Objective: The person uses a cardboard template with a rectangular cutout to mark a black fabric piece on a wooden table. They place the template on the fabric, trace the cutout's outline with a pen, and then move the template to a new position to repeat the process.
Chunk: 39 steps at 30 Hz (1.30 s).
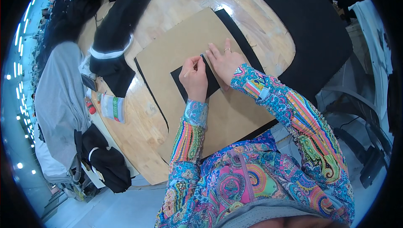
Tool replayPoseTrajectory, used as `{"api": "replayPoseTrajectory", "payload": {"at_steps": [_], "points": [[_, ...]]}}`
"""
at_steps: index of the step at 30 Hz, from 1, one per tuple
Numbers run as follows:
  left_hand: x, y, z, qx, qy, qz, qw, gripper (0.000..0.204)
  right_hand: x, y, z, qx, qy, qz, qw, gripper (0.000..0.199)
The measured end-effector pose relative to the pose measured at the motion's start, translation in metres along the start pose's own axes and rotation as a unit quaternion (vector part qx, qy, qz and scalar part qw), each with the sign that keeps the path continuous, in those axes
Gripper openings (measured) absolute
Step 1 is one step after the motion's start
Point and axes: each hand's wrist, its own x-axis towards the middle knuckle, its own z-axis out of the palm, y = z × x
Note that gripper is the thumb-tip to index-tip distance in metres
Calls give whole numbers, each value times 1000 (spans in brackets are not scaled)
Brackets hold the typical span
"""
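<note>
A large brown sheet, like a cardboard pattern (168, 51), lies on black fabric (239, 34), whose edges show around it. In its middle is a black square (213, 84); I cannot tell whether it is a piece on top or an opening. My left hand (195, 79) is closed in a pinch at the square's upper edge. A small bluish tip shows by its fingertips, but what it holds is mostly hidden. Close beside it, my right hand (224, 62) lies with fingers apart, pressing on the brown sheet along the square's right side. It wears a ring.
A wooden table (155, 13) carries everything. More black cloth (310, 26) hangs over its right side. To the left are a black cloth piece with a white band (113, 30), a clear plastic packet (112, 107), a small red item (90, 105) and a grey cloth-covered shape (61, 102).
</note>
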Motion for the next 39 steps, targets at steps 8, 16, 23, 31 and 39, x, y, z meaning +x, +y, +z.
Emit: {"api": "replayPoseTrajectory", "payload": {"at_steps": [8,16,23,31,39], "points": [[-10,13,-10,52,-59,63,995,4,2,0,1,0,2,4,1000,117],[-55,23,-31,65,-118,133,982,6,7,0,-1,14,-53,6,999,119],[-73,31,-42,43,-182,110,976,7,4,0,-4,19,-53,1,998,119],[-36,18,-37,-43,-94,-16,995,6,4,0,-3,12,-45,0,999,120],[9,7,-18,-2,-51,-32,998,13,-2,-2,-11,10,-39,8,999,118]]}}
